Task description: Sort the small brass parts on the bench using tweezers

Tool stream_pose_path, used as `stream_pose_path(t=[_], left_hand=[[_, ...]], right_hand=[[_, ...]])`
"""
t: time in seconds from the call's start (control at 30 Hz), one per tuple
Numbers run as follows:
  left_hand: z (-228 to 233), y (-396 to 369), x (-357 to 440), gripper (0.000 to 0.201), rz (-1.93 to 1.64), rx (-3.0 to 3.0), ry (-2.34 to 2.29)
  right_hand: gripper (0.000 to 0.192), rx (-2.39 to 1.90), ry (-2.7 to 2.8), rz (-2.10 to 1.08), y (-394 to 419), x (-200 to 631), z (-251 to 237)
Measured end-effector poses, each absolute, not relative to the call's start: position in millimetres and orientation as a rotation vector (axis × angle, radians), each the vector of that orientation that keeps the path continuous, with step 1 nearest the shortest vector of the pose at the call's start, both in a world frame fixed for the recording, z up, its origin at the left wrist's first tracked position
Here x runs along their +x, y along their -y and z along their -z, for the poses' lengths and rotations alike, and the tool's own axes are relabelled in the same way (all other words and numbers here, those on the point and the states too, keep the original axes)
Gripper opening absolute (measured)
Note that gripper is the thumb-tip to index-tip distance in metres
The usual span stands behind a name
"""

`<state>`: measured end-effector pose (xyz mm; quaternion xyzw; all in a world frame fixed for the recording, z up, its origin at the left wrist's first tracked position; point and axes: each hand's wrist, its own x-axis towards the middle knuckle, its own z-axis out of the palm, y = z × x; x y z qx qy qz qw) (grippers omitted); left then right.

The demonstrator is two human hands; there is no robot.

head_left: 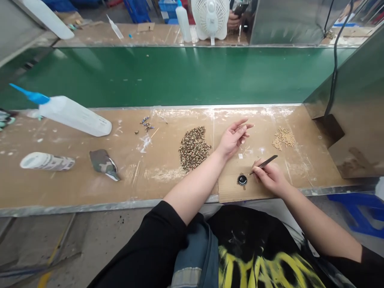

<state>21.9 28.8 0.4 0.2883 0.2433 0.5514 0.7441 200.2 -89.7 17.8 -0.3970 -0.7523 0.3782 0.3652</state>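
My right hand (269, 176) grips dark tweezers (268, 161) in a pinch, their tip pointing down and left. Just left of that tip, a small round black dish (242, 180) with a shiny dark inside lies on a piece of cardboard (229, 192). Farther forward, my left hand (234, 139) hovers with its thumb against the curled fingers; whatever they may pinch is too small to make out. Left of this hand spreads a pile of small brass-coloured ring-like parts (194, 149). Small beige beads (283, 138) are scattered beyond my right hand.
At left lie a big white squeeze bottle (76, 114) with blue nozzle, a camouflage-patterned tube (48, 161) and a camouflage scrap (104, 163). A green belt (180, 76) runs behind. A metal housing (357, 120) with a black cable (335, 64) stands right. Across sits a white fan (211, 18).
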Motion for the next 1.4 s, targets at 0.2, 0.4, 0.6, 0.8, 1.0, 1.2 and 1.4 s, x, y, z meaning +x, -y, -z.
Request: stream_pose_path(t=[0.2,0.4,0.6,0.8,1.0,1.2,1.4], left_hand=[[2.3,-29.5,20.9,0.033,-1.199,0.648,-0.460],[4.2,-28.5,20.4,0.039,-1.193,0.754,-0.423],[9.8,-33.2,25.7,0.033,-1.225,0.846,-0.447],[11.0,-33.8,27.1,0.030,-1.190,0.801,-0.442],[10.7,-32.8,25.4,0.035,-1.186,0.784,-0.442],[10.1,-32.5,26.5,0.032,-1.185,0.741,-0.486],[5.3,-29.3,26.9,0.033,-1.196,0.733,-0.549]], right_hand=[[0.034,-1.069,2.008,-0.873,99.9,194.5,0.0],[0.023,-1.039,2.075,-0.769,100.8,192.6,2.6],[0.021,-0.960,2.132,-0.767,101.2,190.1,2.7],[0.025,-0.987,2.097,-0.842,101.5,190.6,3.1],[0.022,-0.953,2.082,-0.860,101.8,190.2,3.5],[0.020,-0.889,2.009,-0.857,100.3,189.4,-11.0],[0.014,-0.766,1.868,-0.798,118.3,189.1,-24.3]])
